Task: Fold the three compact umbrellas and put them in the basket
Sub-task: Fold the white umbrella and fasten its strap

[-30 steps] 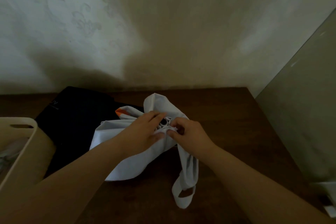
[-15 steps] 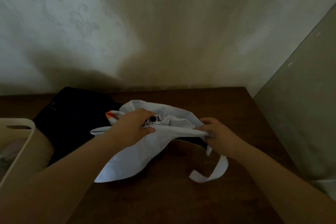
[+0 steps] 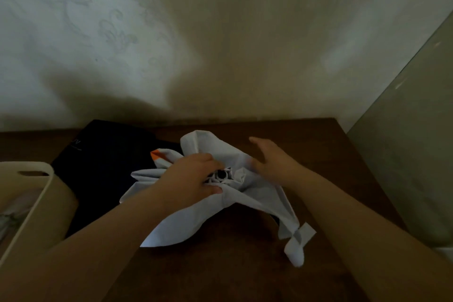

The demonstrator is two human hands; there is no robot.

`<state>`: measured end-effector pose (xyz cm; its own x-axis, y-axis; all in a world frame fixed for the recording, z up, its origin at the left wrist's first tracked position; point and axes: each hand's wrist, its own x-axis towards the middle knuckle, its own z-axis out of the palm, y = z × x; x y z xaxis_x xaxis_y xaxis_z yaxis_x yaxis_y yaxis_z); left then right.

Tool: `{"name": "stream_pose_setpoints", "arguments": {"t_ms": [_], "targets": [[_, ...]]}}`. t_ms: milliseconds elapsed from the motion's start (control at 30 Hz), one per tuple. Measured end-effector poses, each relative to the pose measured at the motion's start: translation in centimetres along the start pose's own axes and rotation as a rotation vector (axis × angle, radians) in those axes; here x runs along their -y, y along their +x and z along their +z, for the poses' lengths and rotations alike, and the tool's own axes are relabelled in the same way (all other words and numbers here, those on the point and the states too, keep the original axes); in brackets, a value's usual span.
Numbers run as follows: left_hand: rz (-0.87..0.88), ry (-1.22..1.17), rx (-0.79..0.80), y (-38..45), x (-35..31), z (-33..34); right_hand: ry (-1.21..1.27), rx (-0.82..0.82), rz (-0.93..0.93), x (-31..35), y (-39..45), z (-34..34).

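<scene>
Having let go of the canopy fold, our right hand (image 3: 269,162) hovers open-fingered while our left hand (image 3: 193,179) still grips the white umbrella (image 3: 245,193), unwrapped.

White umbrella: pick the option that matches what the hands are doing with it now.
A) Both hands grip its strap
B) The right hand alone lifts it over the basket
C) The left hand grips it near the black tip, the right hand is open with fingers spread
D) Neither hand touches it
C: the left hand curls round the bunched fabric of the white umbrella beside its black tip, while the right hand is open above the canopy.
</scene>
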<state>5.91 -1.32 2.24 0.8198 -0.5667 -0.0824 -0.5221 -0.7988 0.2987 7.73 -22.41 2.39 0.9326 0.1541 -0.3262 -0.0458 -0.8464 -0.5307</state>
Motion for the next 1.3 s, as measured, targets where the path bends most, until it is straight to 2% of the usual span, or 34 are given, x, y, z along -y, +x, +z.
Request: {"name": "stream_pose_setpoints", "arguments": {"t_ms": [133, 233, 367, 500, 567, 633, 800, 900, 1033, 1100, 1200, 1233, 1300], "targets": [[0.085, 0.157, -0.065, -0.4, 0.3, 0.4, -0.029, 0.155, 0.128, 1.4, 1.8, 1.1], [0.095, 0.180, -0.051, -0.7, 0.2, 0.4, -0.073, 0.222, 0.061, 2.6, 1.9, 1.6], [0.096, 0.072, -0.062, -0.9, 0.0, 0.4, 0.088, 0.182, -0.063, 3.1, 1.6, 2.1], [0.061, 0.031, -0.080, -0.9, 0.1, 0.2, 0.204, -0.034, 0.040, 2.6, 1.3, 1.9], [0.093, 0.018, -0.085, -1.0, 0.0, 0.3, 0.243, -0.079, 0.037, 2.8, 1.1, 1.7], [0.088, -0.023, -0.071, -0.8, 0.0, 0.4, 0.254, -0.070, 0.016, 3.4, 1.0, 1.7], [-0.053, -0.148, -0.092, -0.5, -0.1, 0.6, 0.377, 0.015, -0.013, 3.8, -0.1, 2.1], [-0.053, -0.162, -0.090, -0.7, 0.0, 0.4, 0.327, 0.047, -0.041, 3.9, -0.8, 1.8], [-0.098, -0.077, 0.044, 0.0, -0.3, -0.4, 0.334, 0.142, -0.042, 3.5, -1.6, 1.5], [-0.155, -0.050, 0.099, 0.5, -0.2, -0.7, 0.384, 0.061, -0.055, 3.0, -2.3, 1.4], [-0.191, -0.061, 0.056, 0.4, 0.5, -0.7, 0.281, -0.166, -0.154, 1.5, -3.9, 1.1], [-0.202, -0.072, 0.043, 0.2, 0.5, -0.8, 0.208, -0.147, -0.195, 1.0, -4.4, 1.1], [-0.224, -0.082, 0.025, 0.0, 0.8, -0.9, 0.009, 0.012, -0.219, 0.3, -4.9, 1.4]]}}
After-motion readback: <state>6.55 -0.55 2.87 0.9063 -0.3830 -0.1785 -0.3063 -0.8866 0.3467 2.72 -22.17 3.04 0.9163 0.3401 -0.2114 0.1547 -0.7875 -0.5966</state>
